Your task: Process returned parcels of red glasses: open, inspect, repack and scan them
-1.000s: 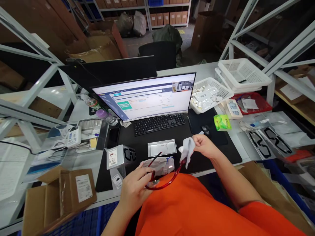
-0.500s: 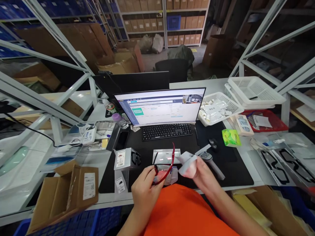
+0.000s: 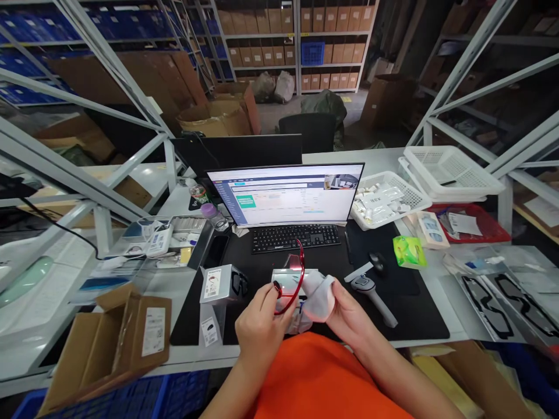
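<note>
My left hand (image 3: pixel 261 319) is closed on a pair of glasses (image 3: pixel 301 269) with a glossy red curved frame, which rises from the fingers. Pinched in my right hand (image 3: pixel 350 313) is a crumpled white cloth (image 3: pixel 321 301), close to the right side of the glasses. Whether the cloth touches them I cannot tell. Below the cloth, a clear plastic bag (image 3: pixel 299 322) is partly hidden. A white box (image 3: pixel 217 283) with a picture label stands left of my left hand, with a black frame piece beside it. A grey handheld scanner (image 3: pixel 373 297) lies right of my right hand.
A monitor (image 3: pixel 288 195) and keyboard (image 3: pixel 294 237) stand ahead, with a mouse (image 3: pixel 377 263) to the right. Farther right are a white basket (image 3: pixel 414 201) of small packets, a green pack (image 3: pixel 409 251) and a red tray (image 3: pixel 489 230). An open cardboard box (image 3: pixel 109 340) sits at left.
My right hand has brought the white cloth leftward to the glasses. My left hand still holds them, and the red frame has tilted slightly. The head view has shifted a little.
</note>
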The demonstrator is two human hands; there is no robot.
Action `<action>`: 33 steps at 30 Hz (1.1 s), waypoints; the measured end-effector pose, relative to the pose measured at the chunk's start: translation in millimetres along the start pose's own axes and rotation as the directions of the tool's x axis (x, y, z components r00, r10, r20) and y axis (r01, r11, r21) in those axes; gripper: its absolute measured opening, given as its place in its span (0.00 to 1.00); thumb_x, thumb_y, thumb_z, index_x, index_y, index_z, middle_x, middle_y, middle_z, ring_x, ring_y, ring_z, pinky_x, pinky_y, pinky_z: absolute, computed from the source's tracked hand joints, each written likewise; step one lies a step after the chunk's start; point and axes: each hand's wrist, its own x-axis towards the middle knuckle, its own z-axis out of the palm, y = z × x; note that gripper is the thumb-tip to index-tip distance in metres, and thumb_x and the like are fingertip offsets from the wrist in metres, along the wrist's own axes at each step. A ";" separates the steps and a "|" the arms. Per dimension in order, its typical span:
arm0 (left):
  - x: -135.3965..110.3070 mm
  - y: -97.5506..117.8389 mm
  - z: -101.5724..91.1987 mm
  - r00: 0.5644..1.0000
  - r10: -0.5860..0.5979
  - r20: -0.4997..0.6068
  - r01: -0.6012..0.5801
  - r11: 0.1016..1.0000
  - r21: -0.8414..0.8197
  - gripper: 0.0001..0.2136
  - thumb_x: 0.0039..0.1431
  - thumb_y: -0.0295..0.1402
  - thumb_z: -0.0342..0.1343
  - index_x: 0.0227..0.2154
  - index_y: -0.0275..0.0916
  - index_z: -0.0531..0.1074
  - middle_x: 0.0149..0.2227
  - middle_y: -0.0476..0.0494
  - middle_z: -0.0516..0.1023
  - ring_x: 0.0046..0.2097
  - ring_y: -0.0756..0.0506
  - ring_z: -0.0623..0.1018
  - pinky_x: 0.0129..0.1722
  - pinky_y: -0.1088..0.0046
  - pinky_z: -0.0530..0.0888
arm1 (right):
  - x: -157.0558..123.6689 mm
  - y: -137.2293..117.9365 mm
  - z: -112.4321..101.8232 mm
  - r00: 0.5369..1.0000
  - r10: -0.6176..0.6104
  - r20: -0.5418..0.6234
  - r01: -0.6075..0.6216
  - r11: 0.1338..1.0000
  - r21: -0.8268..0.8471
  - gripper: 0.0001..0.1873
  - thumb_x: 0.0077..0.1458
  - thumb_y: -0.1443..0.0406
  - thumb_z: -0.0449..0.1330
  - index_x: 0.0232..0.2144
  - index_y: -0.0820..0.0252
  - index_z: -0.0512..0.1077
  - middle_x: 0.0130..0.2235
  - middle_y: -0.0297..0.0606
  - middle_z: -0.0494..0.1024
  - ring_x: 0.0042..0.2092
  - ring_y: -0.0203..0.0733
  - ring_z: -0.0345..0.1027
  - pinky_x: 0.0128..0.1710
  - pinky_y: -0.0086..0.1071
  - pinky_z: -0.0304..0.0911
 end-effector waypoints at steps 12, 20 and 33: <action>-9.5 4.0 10.3 0.997 0.074 0.031 -0.074 0.997 -0.001 0.11 0.67 0.37 0.51 0.41 0.34 0.74 0.42 0.39 0.82 0.35 0.44 0.82 0.31 0.72 0.72 | 2.2 24.1 19.9 0.970 -0.240 -0.033 0.206 0.887 -0.413 0.28 0.38 0.64 0.75 0.18 0.56 0.55 0.19 0.24 0.60 0.23 0.31 0.49 0.25 0.27 0.50; -7.5 -14.7 23.1 0.995 0.061 -0.085 -0.064 0.997 -0.033 0.07 0.64 0.31 0.54 0.40 0.33 0.75 0.39 0.37 0.82 0.36 0.44 0.82 0.32 0.74 0.72 | 34.5 39.6 54.3 0.909 -0.385 -0.160 0.284 0.854 -0.437 0.26 0.30 0.69 0.72 0.15 0.56 0.54 0.17 0.23 0.59 0.22 0.30 0.49 0.23 0.27 0.49; 3.0 -8.2 10.5 0.996 0.009 -0.087 -0.004 0.999 0.052 0.09 0.54 0.21 0.51 0.24 0.39 0.70 0.33 0.44 0.82 0.23 0.50 0.73 0.22 0.73 0.62 | 37.5 57.4 54.5 0.841 -0.535 -0.080 0.413 0.731 -0.543 0.29 0.50 0.53 0.68 0.18 0.54 0.51 0.18 0.23 0.55 0.21 0.30 0.47 0.19 0.26 0.48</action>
